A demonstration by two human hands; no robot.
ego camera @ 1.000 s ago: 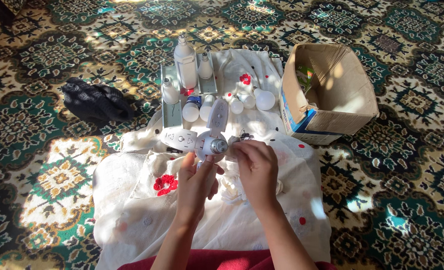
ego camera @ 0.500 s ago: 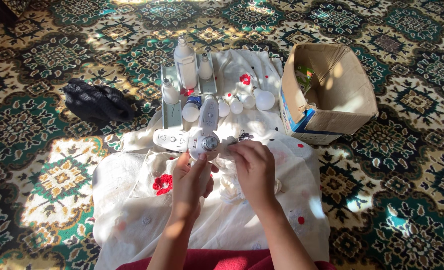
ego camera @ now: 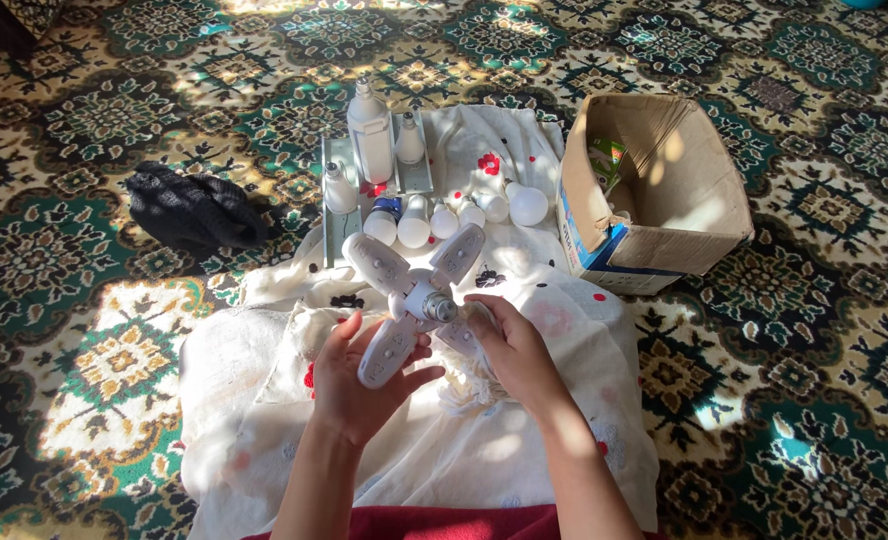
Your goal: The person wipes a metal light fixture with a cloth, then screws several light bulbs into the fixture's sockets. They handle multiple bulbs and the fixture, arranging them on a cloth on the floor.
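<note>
Centrally, left hand (ego camera: 364,385) and right hand (ego camera: 514,350) grip folding lamp (ego camera: 409,295), cardboard box (ego camera: 664,190) near.

Left hand (ego camera: 364,380) palm-up, fingers curled, right hand (ego camera: 514,350) fingers pinching, forearms converging

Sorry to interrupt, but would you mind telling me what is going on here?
A person sits on a patterned carpet over a white cloth, holding a white folding-panel lamp. The left hand supports one lower panel; the right hand is at its metal screw base. Beyond it lie several white bulbs, an open cardboard box and a dark bundle of fabric.
</note>
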